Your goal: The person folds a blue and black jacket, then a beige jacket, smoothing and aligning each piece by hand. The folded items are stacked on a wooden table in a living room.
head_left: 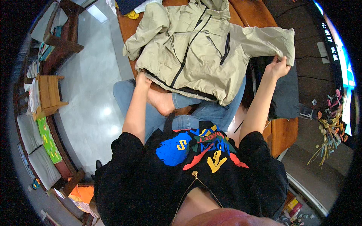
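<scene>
A beige hooded jacket (196,52) with black zips lies spread out in front of me, its hood at the far end and its hem over my crossed legs. At the hem's left corner is my left hand (143,79), closed on the edge, with some fingers hidden under the cloth. My right hand (279,67) pinches the cuff end of the sleeve stretched out to the right. The other sleeve (147,30) lies bent at the left.
Brown wooden boards (256,15) lie under the jacket. Dark folded cloth (284,94) sits by my right forearm, with artificial flowers (332,124) farther right. Dark blue, white and yellow cloths (132,7) are at the far left. A wooden stool (49,96) stands on the tiled floor.
</scene>
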Demonstrator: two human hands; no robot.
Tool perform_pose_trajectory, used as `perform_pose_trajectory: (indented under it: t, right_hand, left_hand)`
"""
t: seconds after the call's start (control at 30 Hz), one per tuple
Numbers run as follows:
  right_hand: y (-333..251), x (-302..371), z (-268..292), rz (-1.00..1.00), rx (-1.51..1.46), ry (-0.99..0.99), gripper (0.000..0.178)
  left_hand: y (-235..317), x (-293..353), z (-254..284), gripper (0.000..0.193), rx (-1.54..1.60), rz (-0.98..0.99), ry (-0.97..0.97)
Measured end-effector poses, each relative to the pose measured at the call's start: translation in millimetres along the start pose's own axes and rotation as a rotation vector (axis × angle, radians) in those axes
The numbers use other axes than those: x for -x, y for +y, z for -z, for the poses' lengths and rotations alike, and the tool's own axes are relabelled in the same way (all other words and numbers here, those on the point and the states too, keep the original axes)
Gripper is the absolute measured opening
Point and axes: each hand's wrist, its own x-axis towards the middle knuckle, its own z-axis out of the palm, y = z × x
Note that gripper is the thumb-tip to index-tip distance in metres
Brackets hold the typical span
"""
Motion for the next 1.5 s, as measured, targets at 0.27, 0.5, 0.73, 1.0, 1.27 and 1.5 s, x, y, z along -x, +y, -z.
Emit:
perform_pose_trajectory:
  t: [0.27, 0.5, 0.73, 1.0, 1.27, 1.5]
  right_hand:
    - [63, 136, -9, 0.334, 0.763, -1.173, 0.035]
    - [164, 216, 14, 0.193, 1.758, -2.084, 0.050]
    - [164, 205, 20, 0.077, 1.741, -1.888, 0.046]
    - [181, 207, 32, 0.137, 1.583, -1.800, 0.041]
    - [225, 225, 27, 0.384, 1.299, -1.560, 0.044]
    - [216, 229, 29, 0.335, 1.431, -1.764, 0.052]
  left_hand:
    - [-33, 22, 18, 0.040, 0.255, 0.178, -0.076]
    - [-22, 39, 10, 0.054, 0.226, 0.125, -0.087]
    - [-5, 52, 15, 0.064, 0.303, 0.159, -0.229]
    - [-4, 49, 49, 0.048, 0.175, -0.067, 0.061]
    - [-25, 84, 32, 0.016, -0.654, -0.812, 0.289]
    - [5, 79, -53, 0.040, -1.414, -1.396, 0.075]
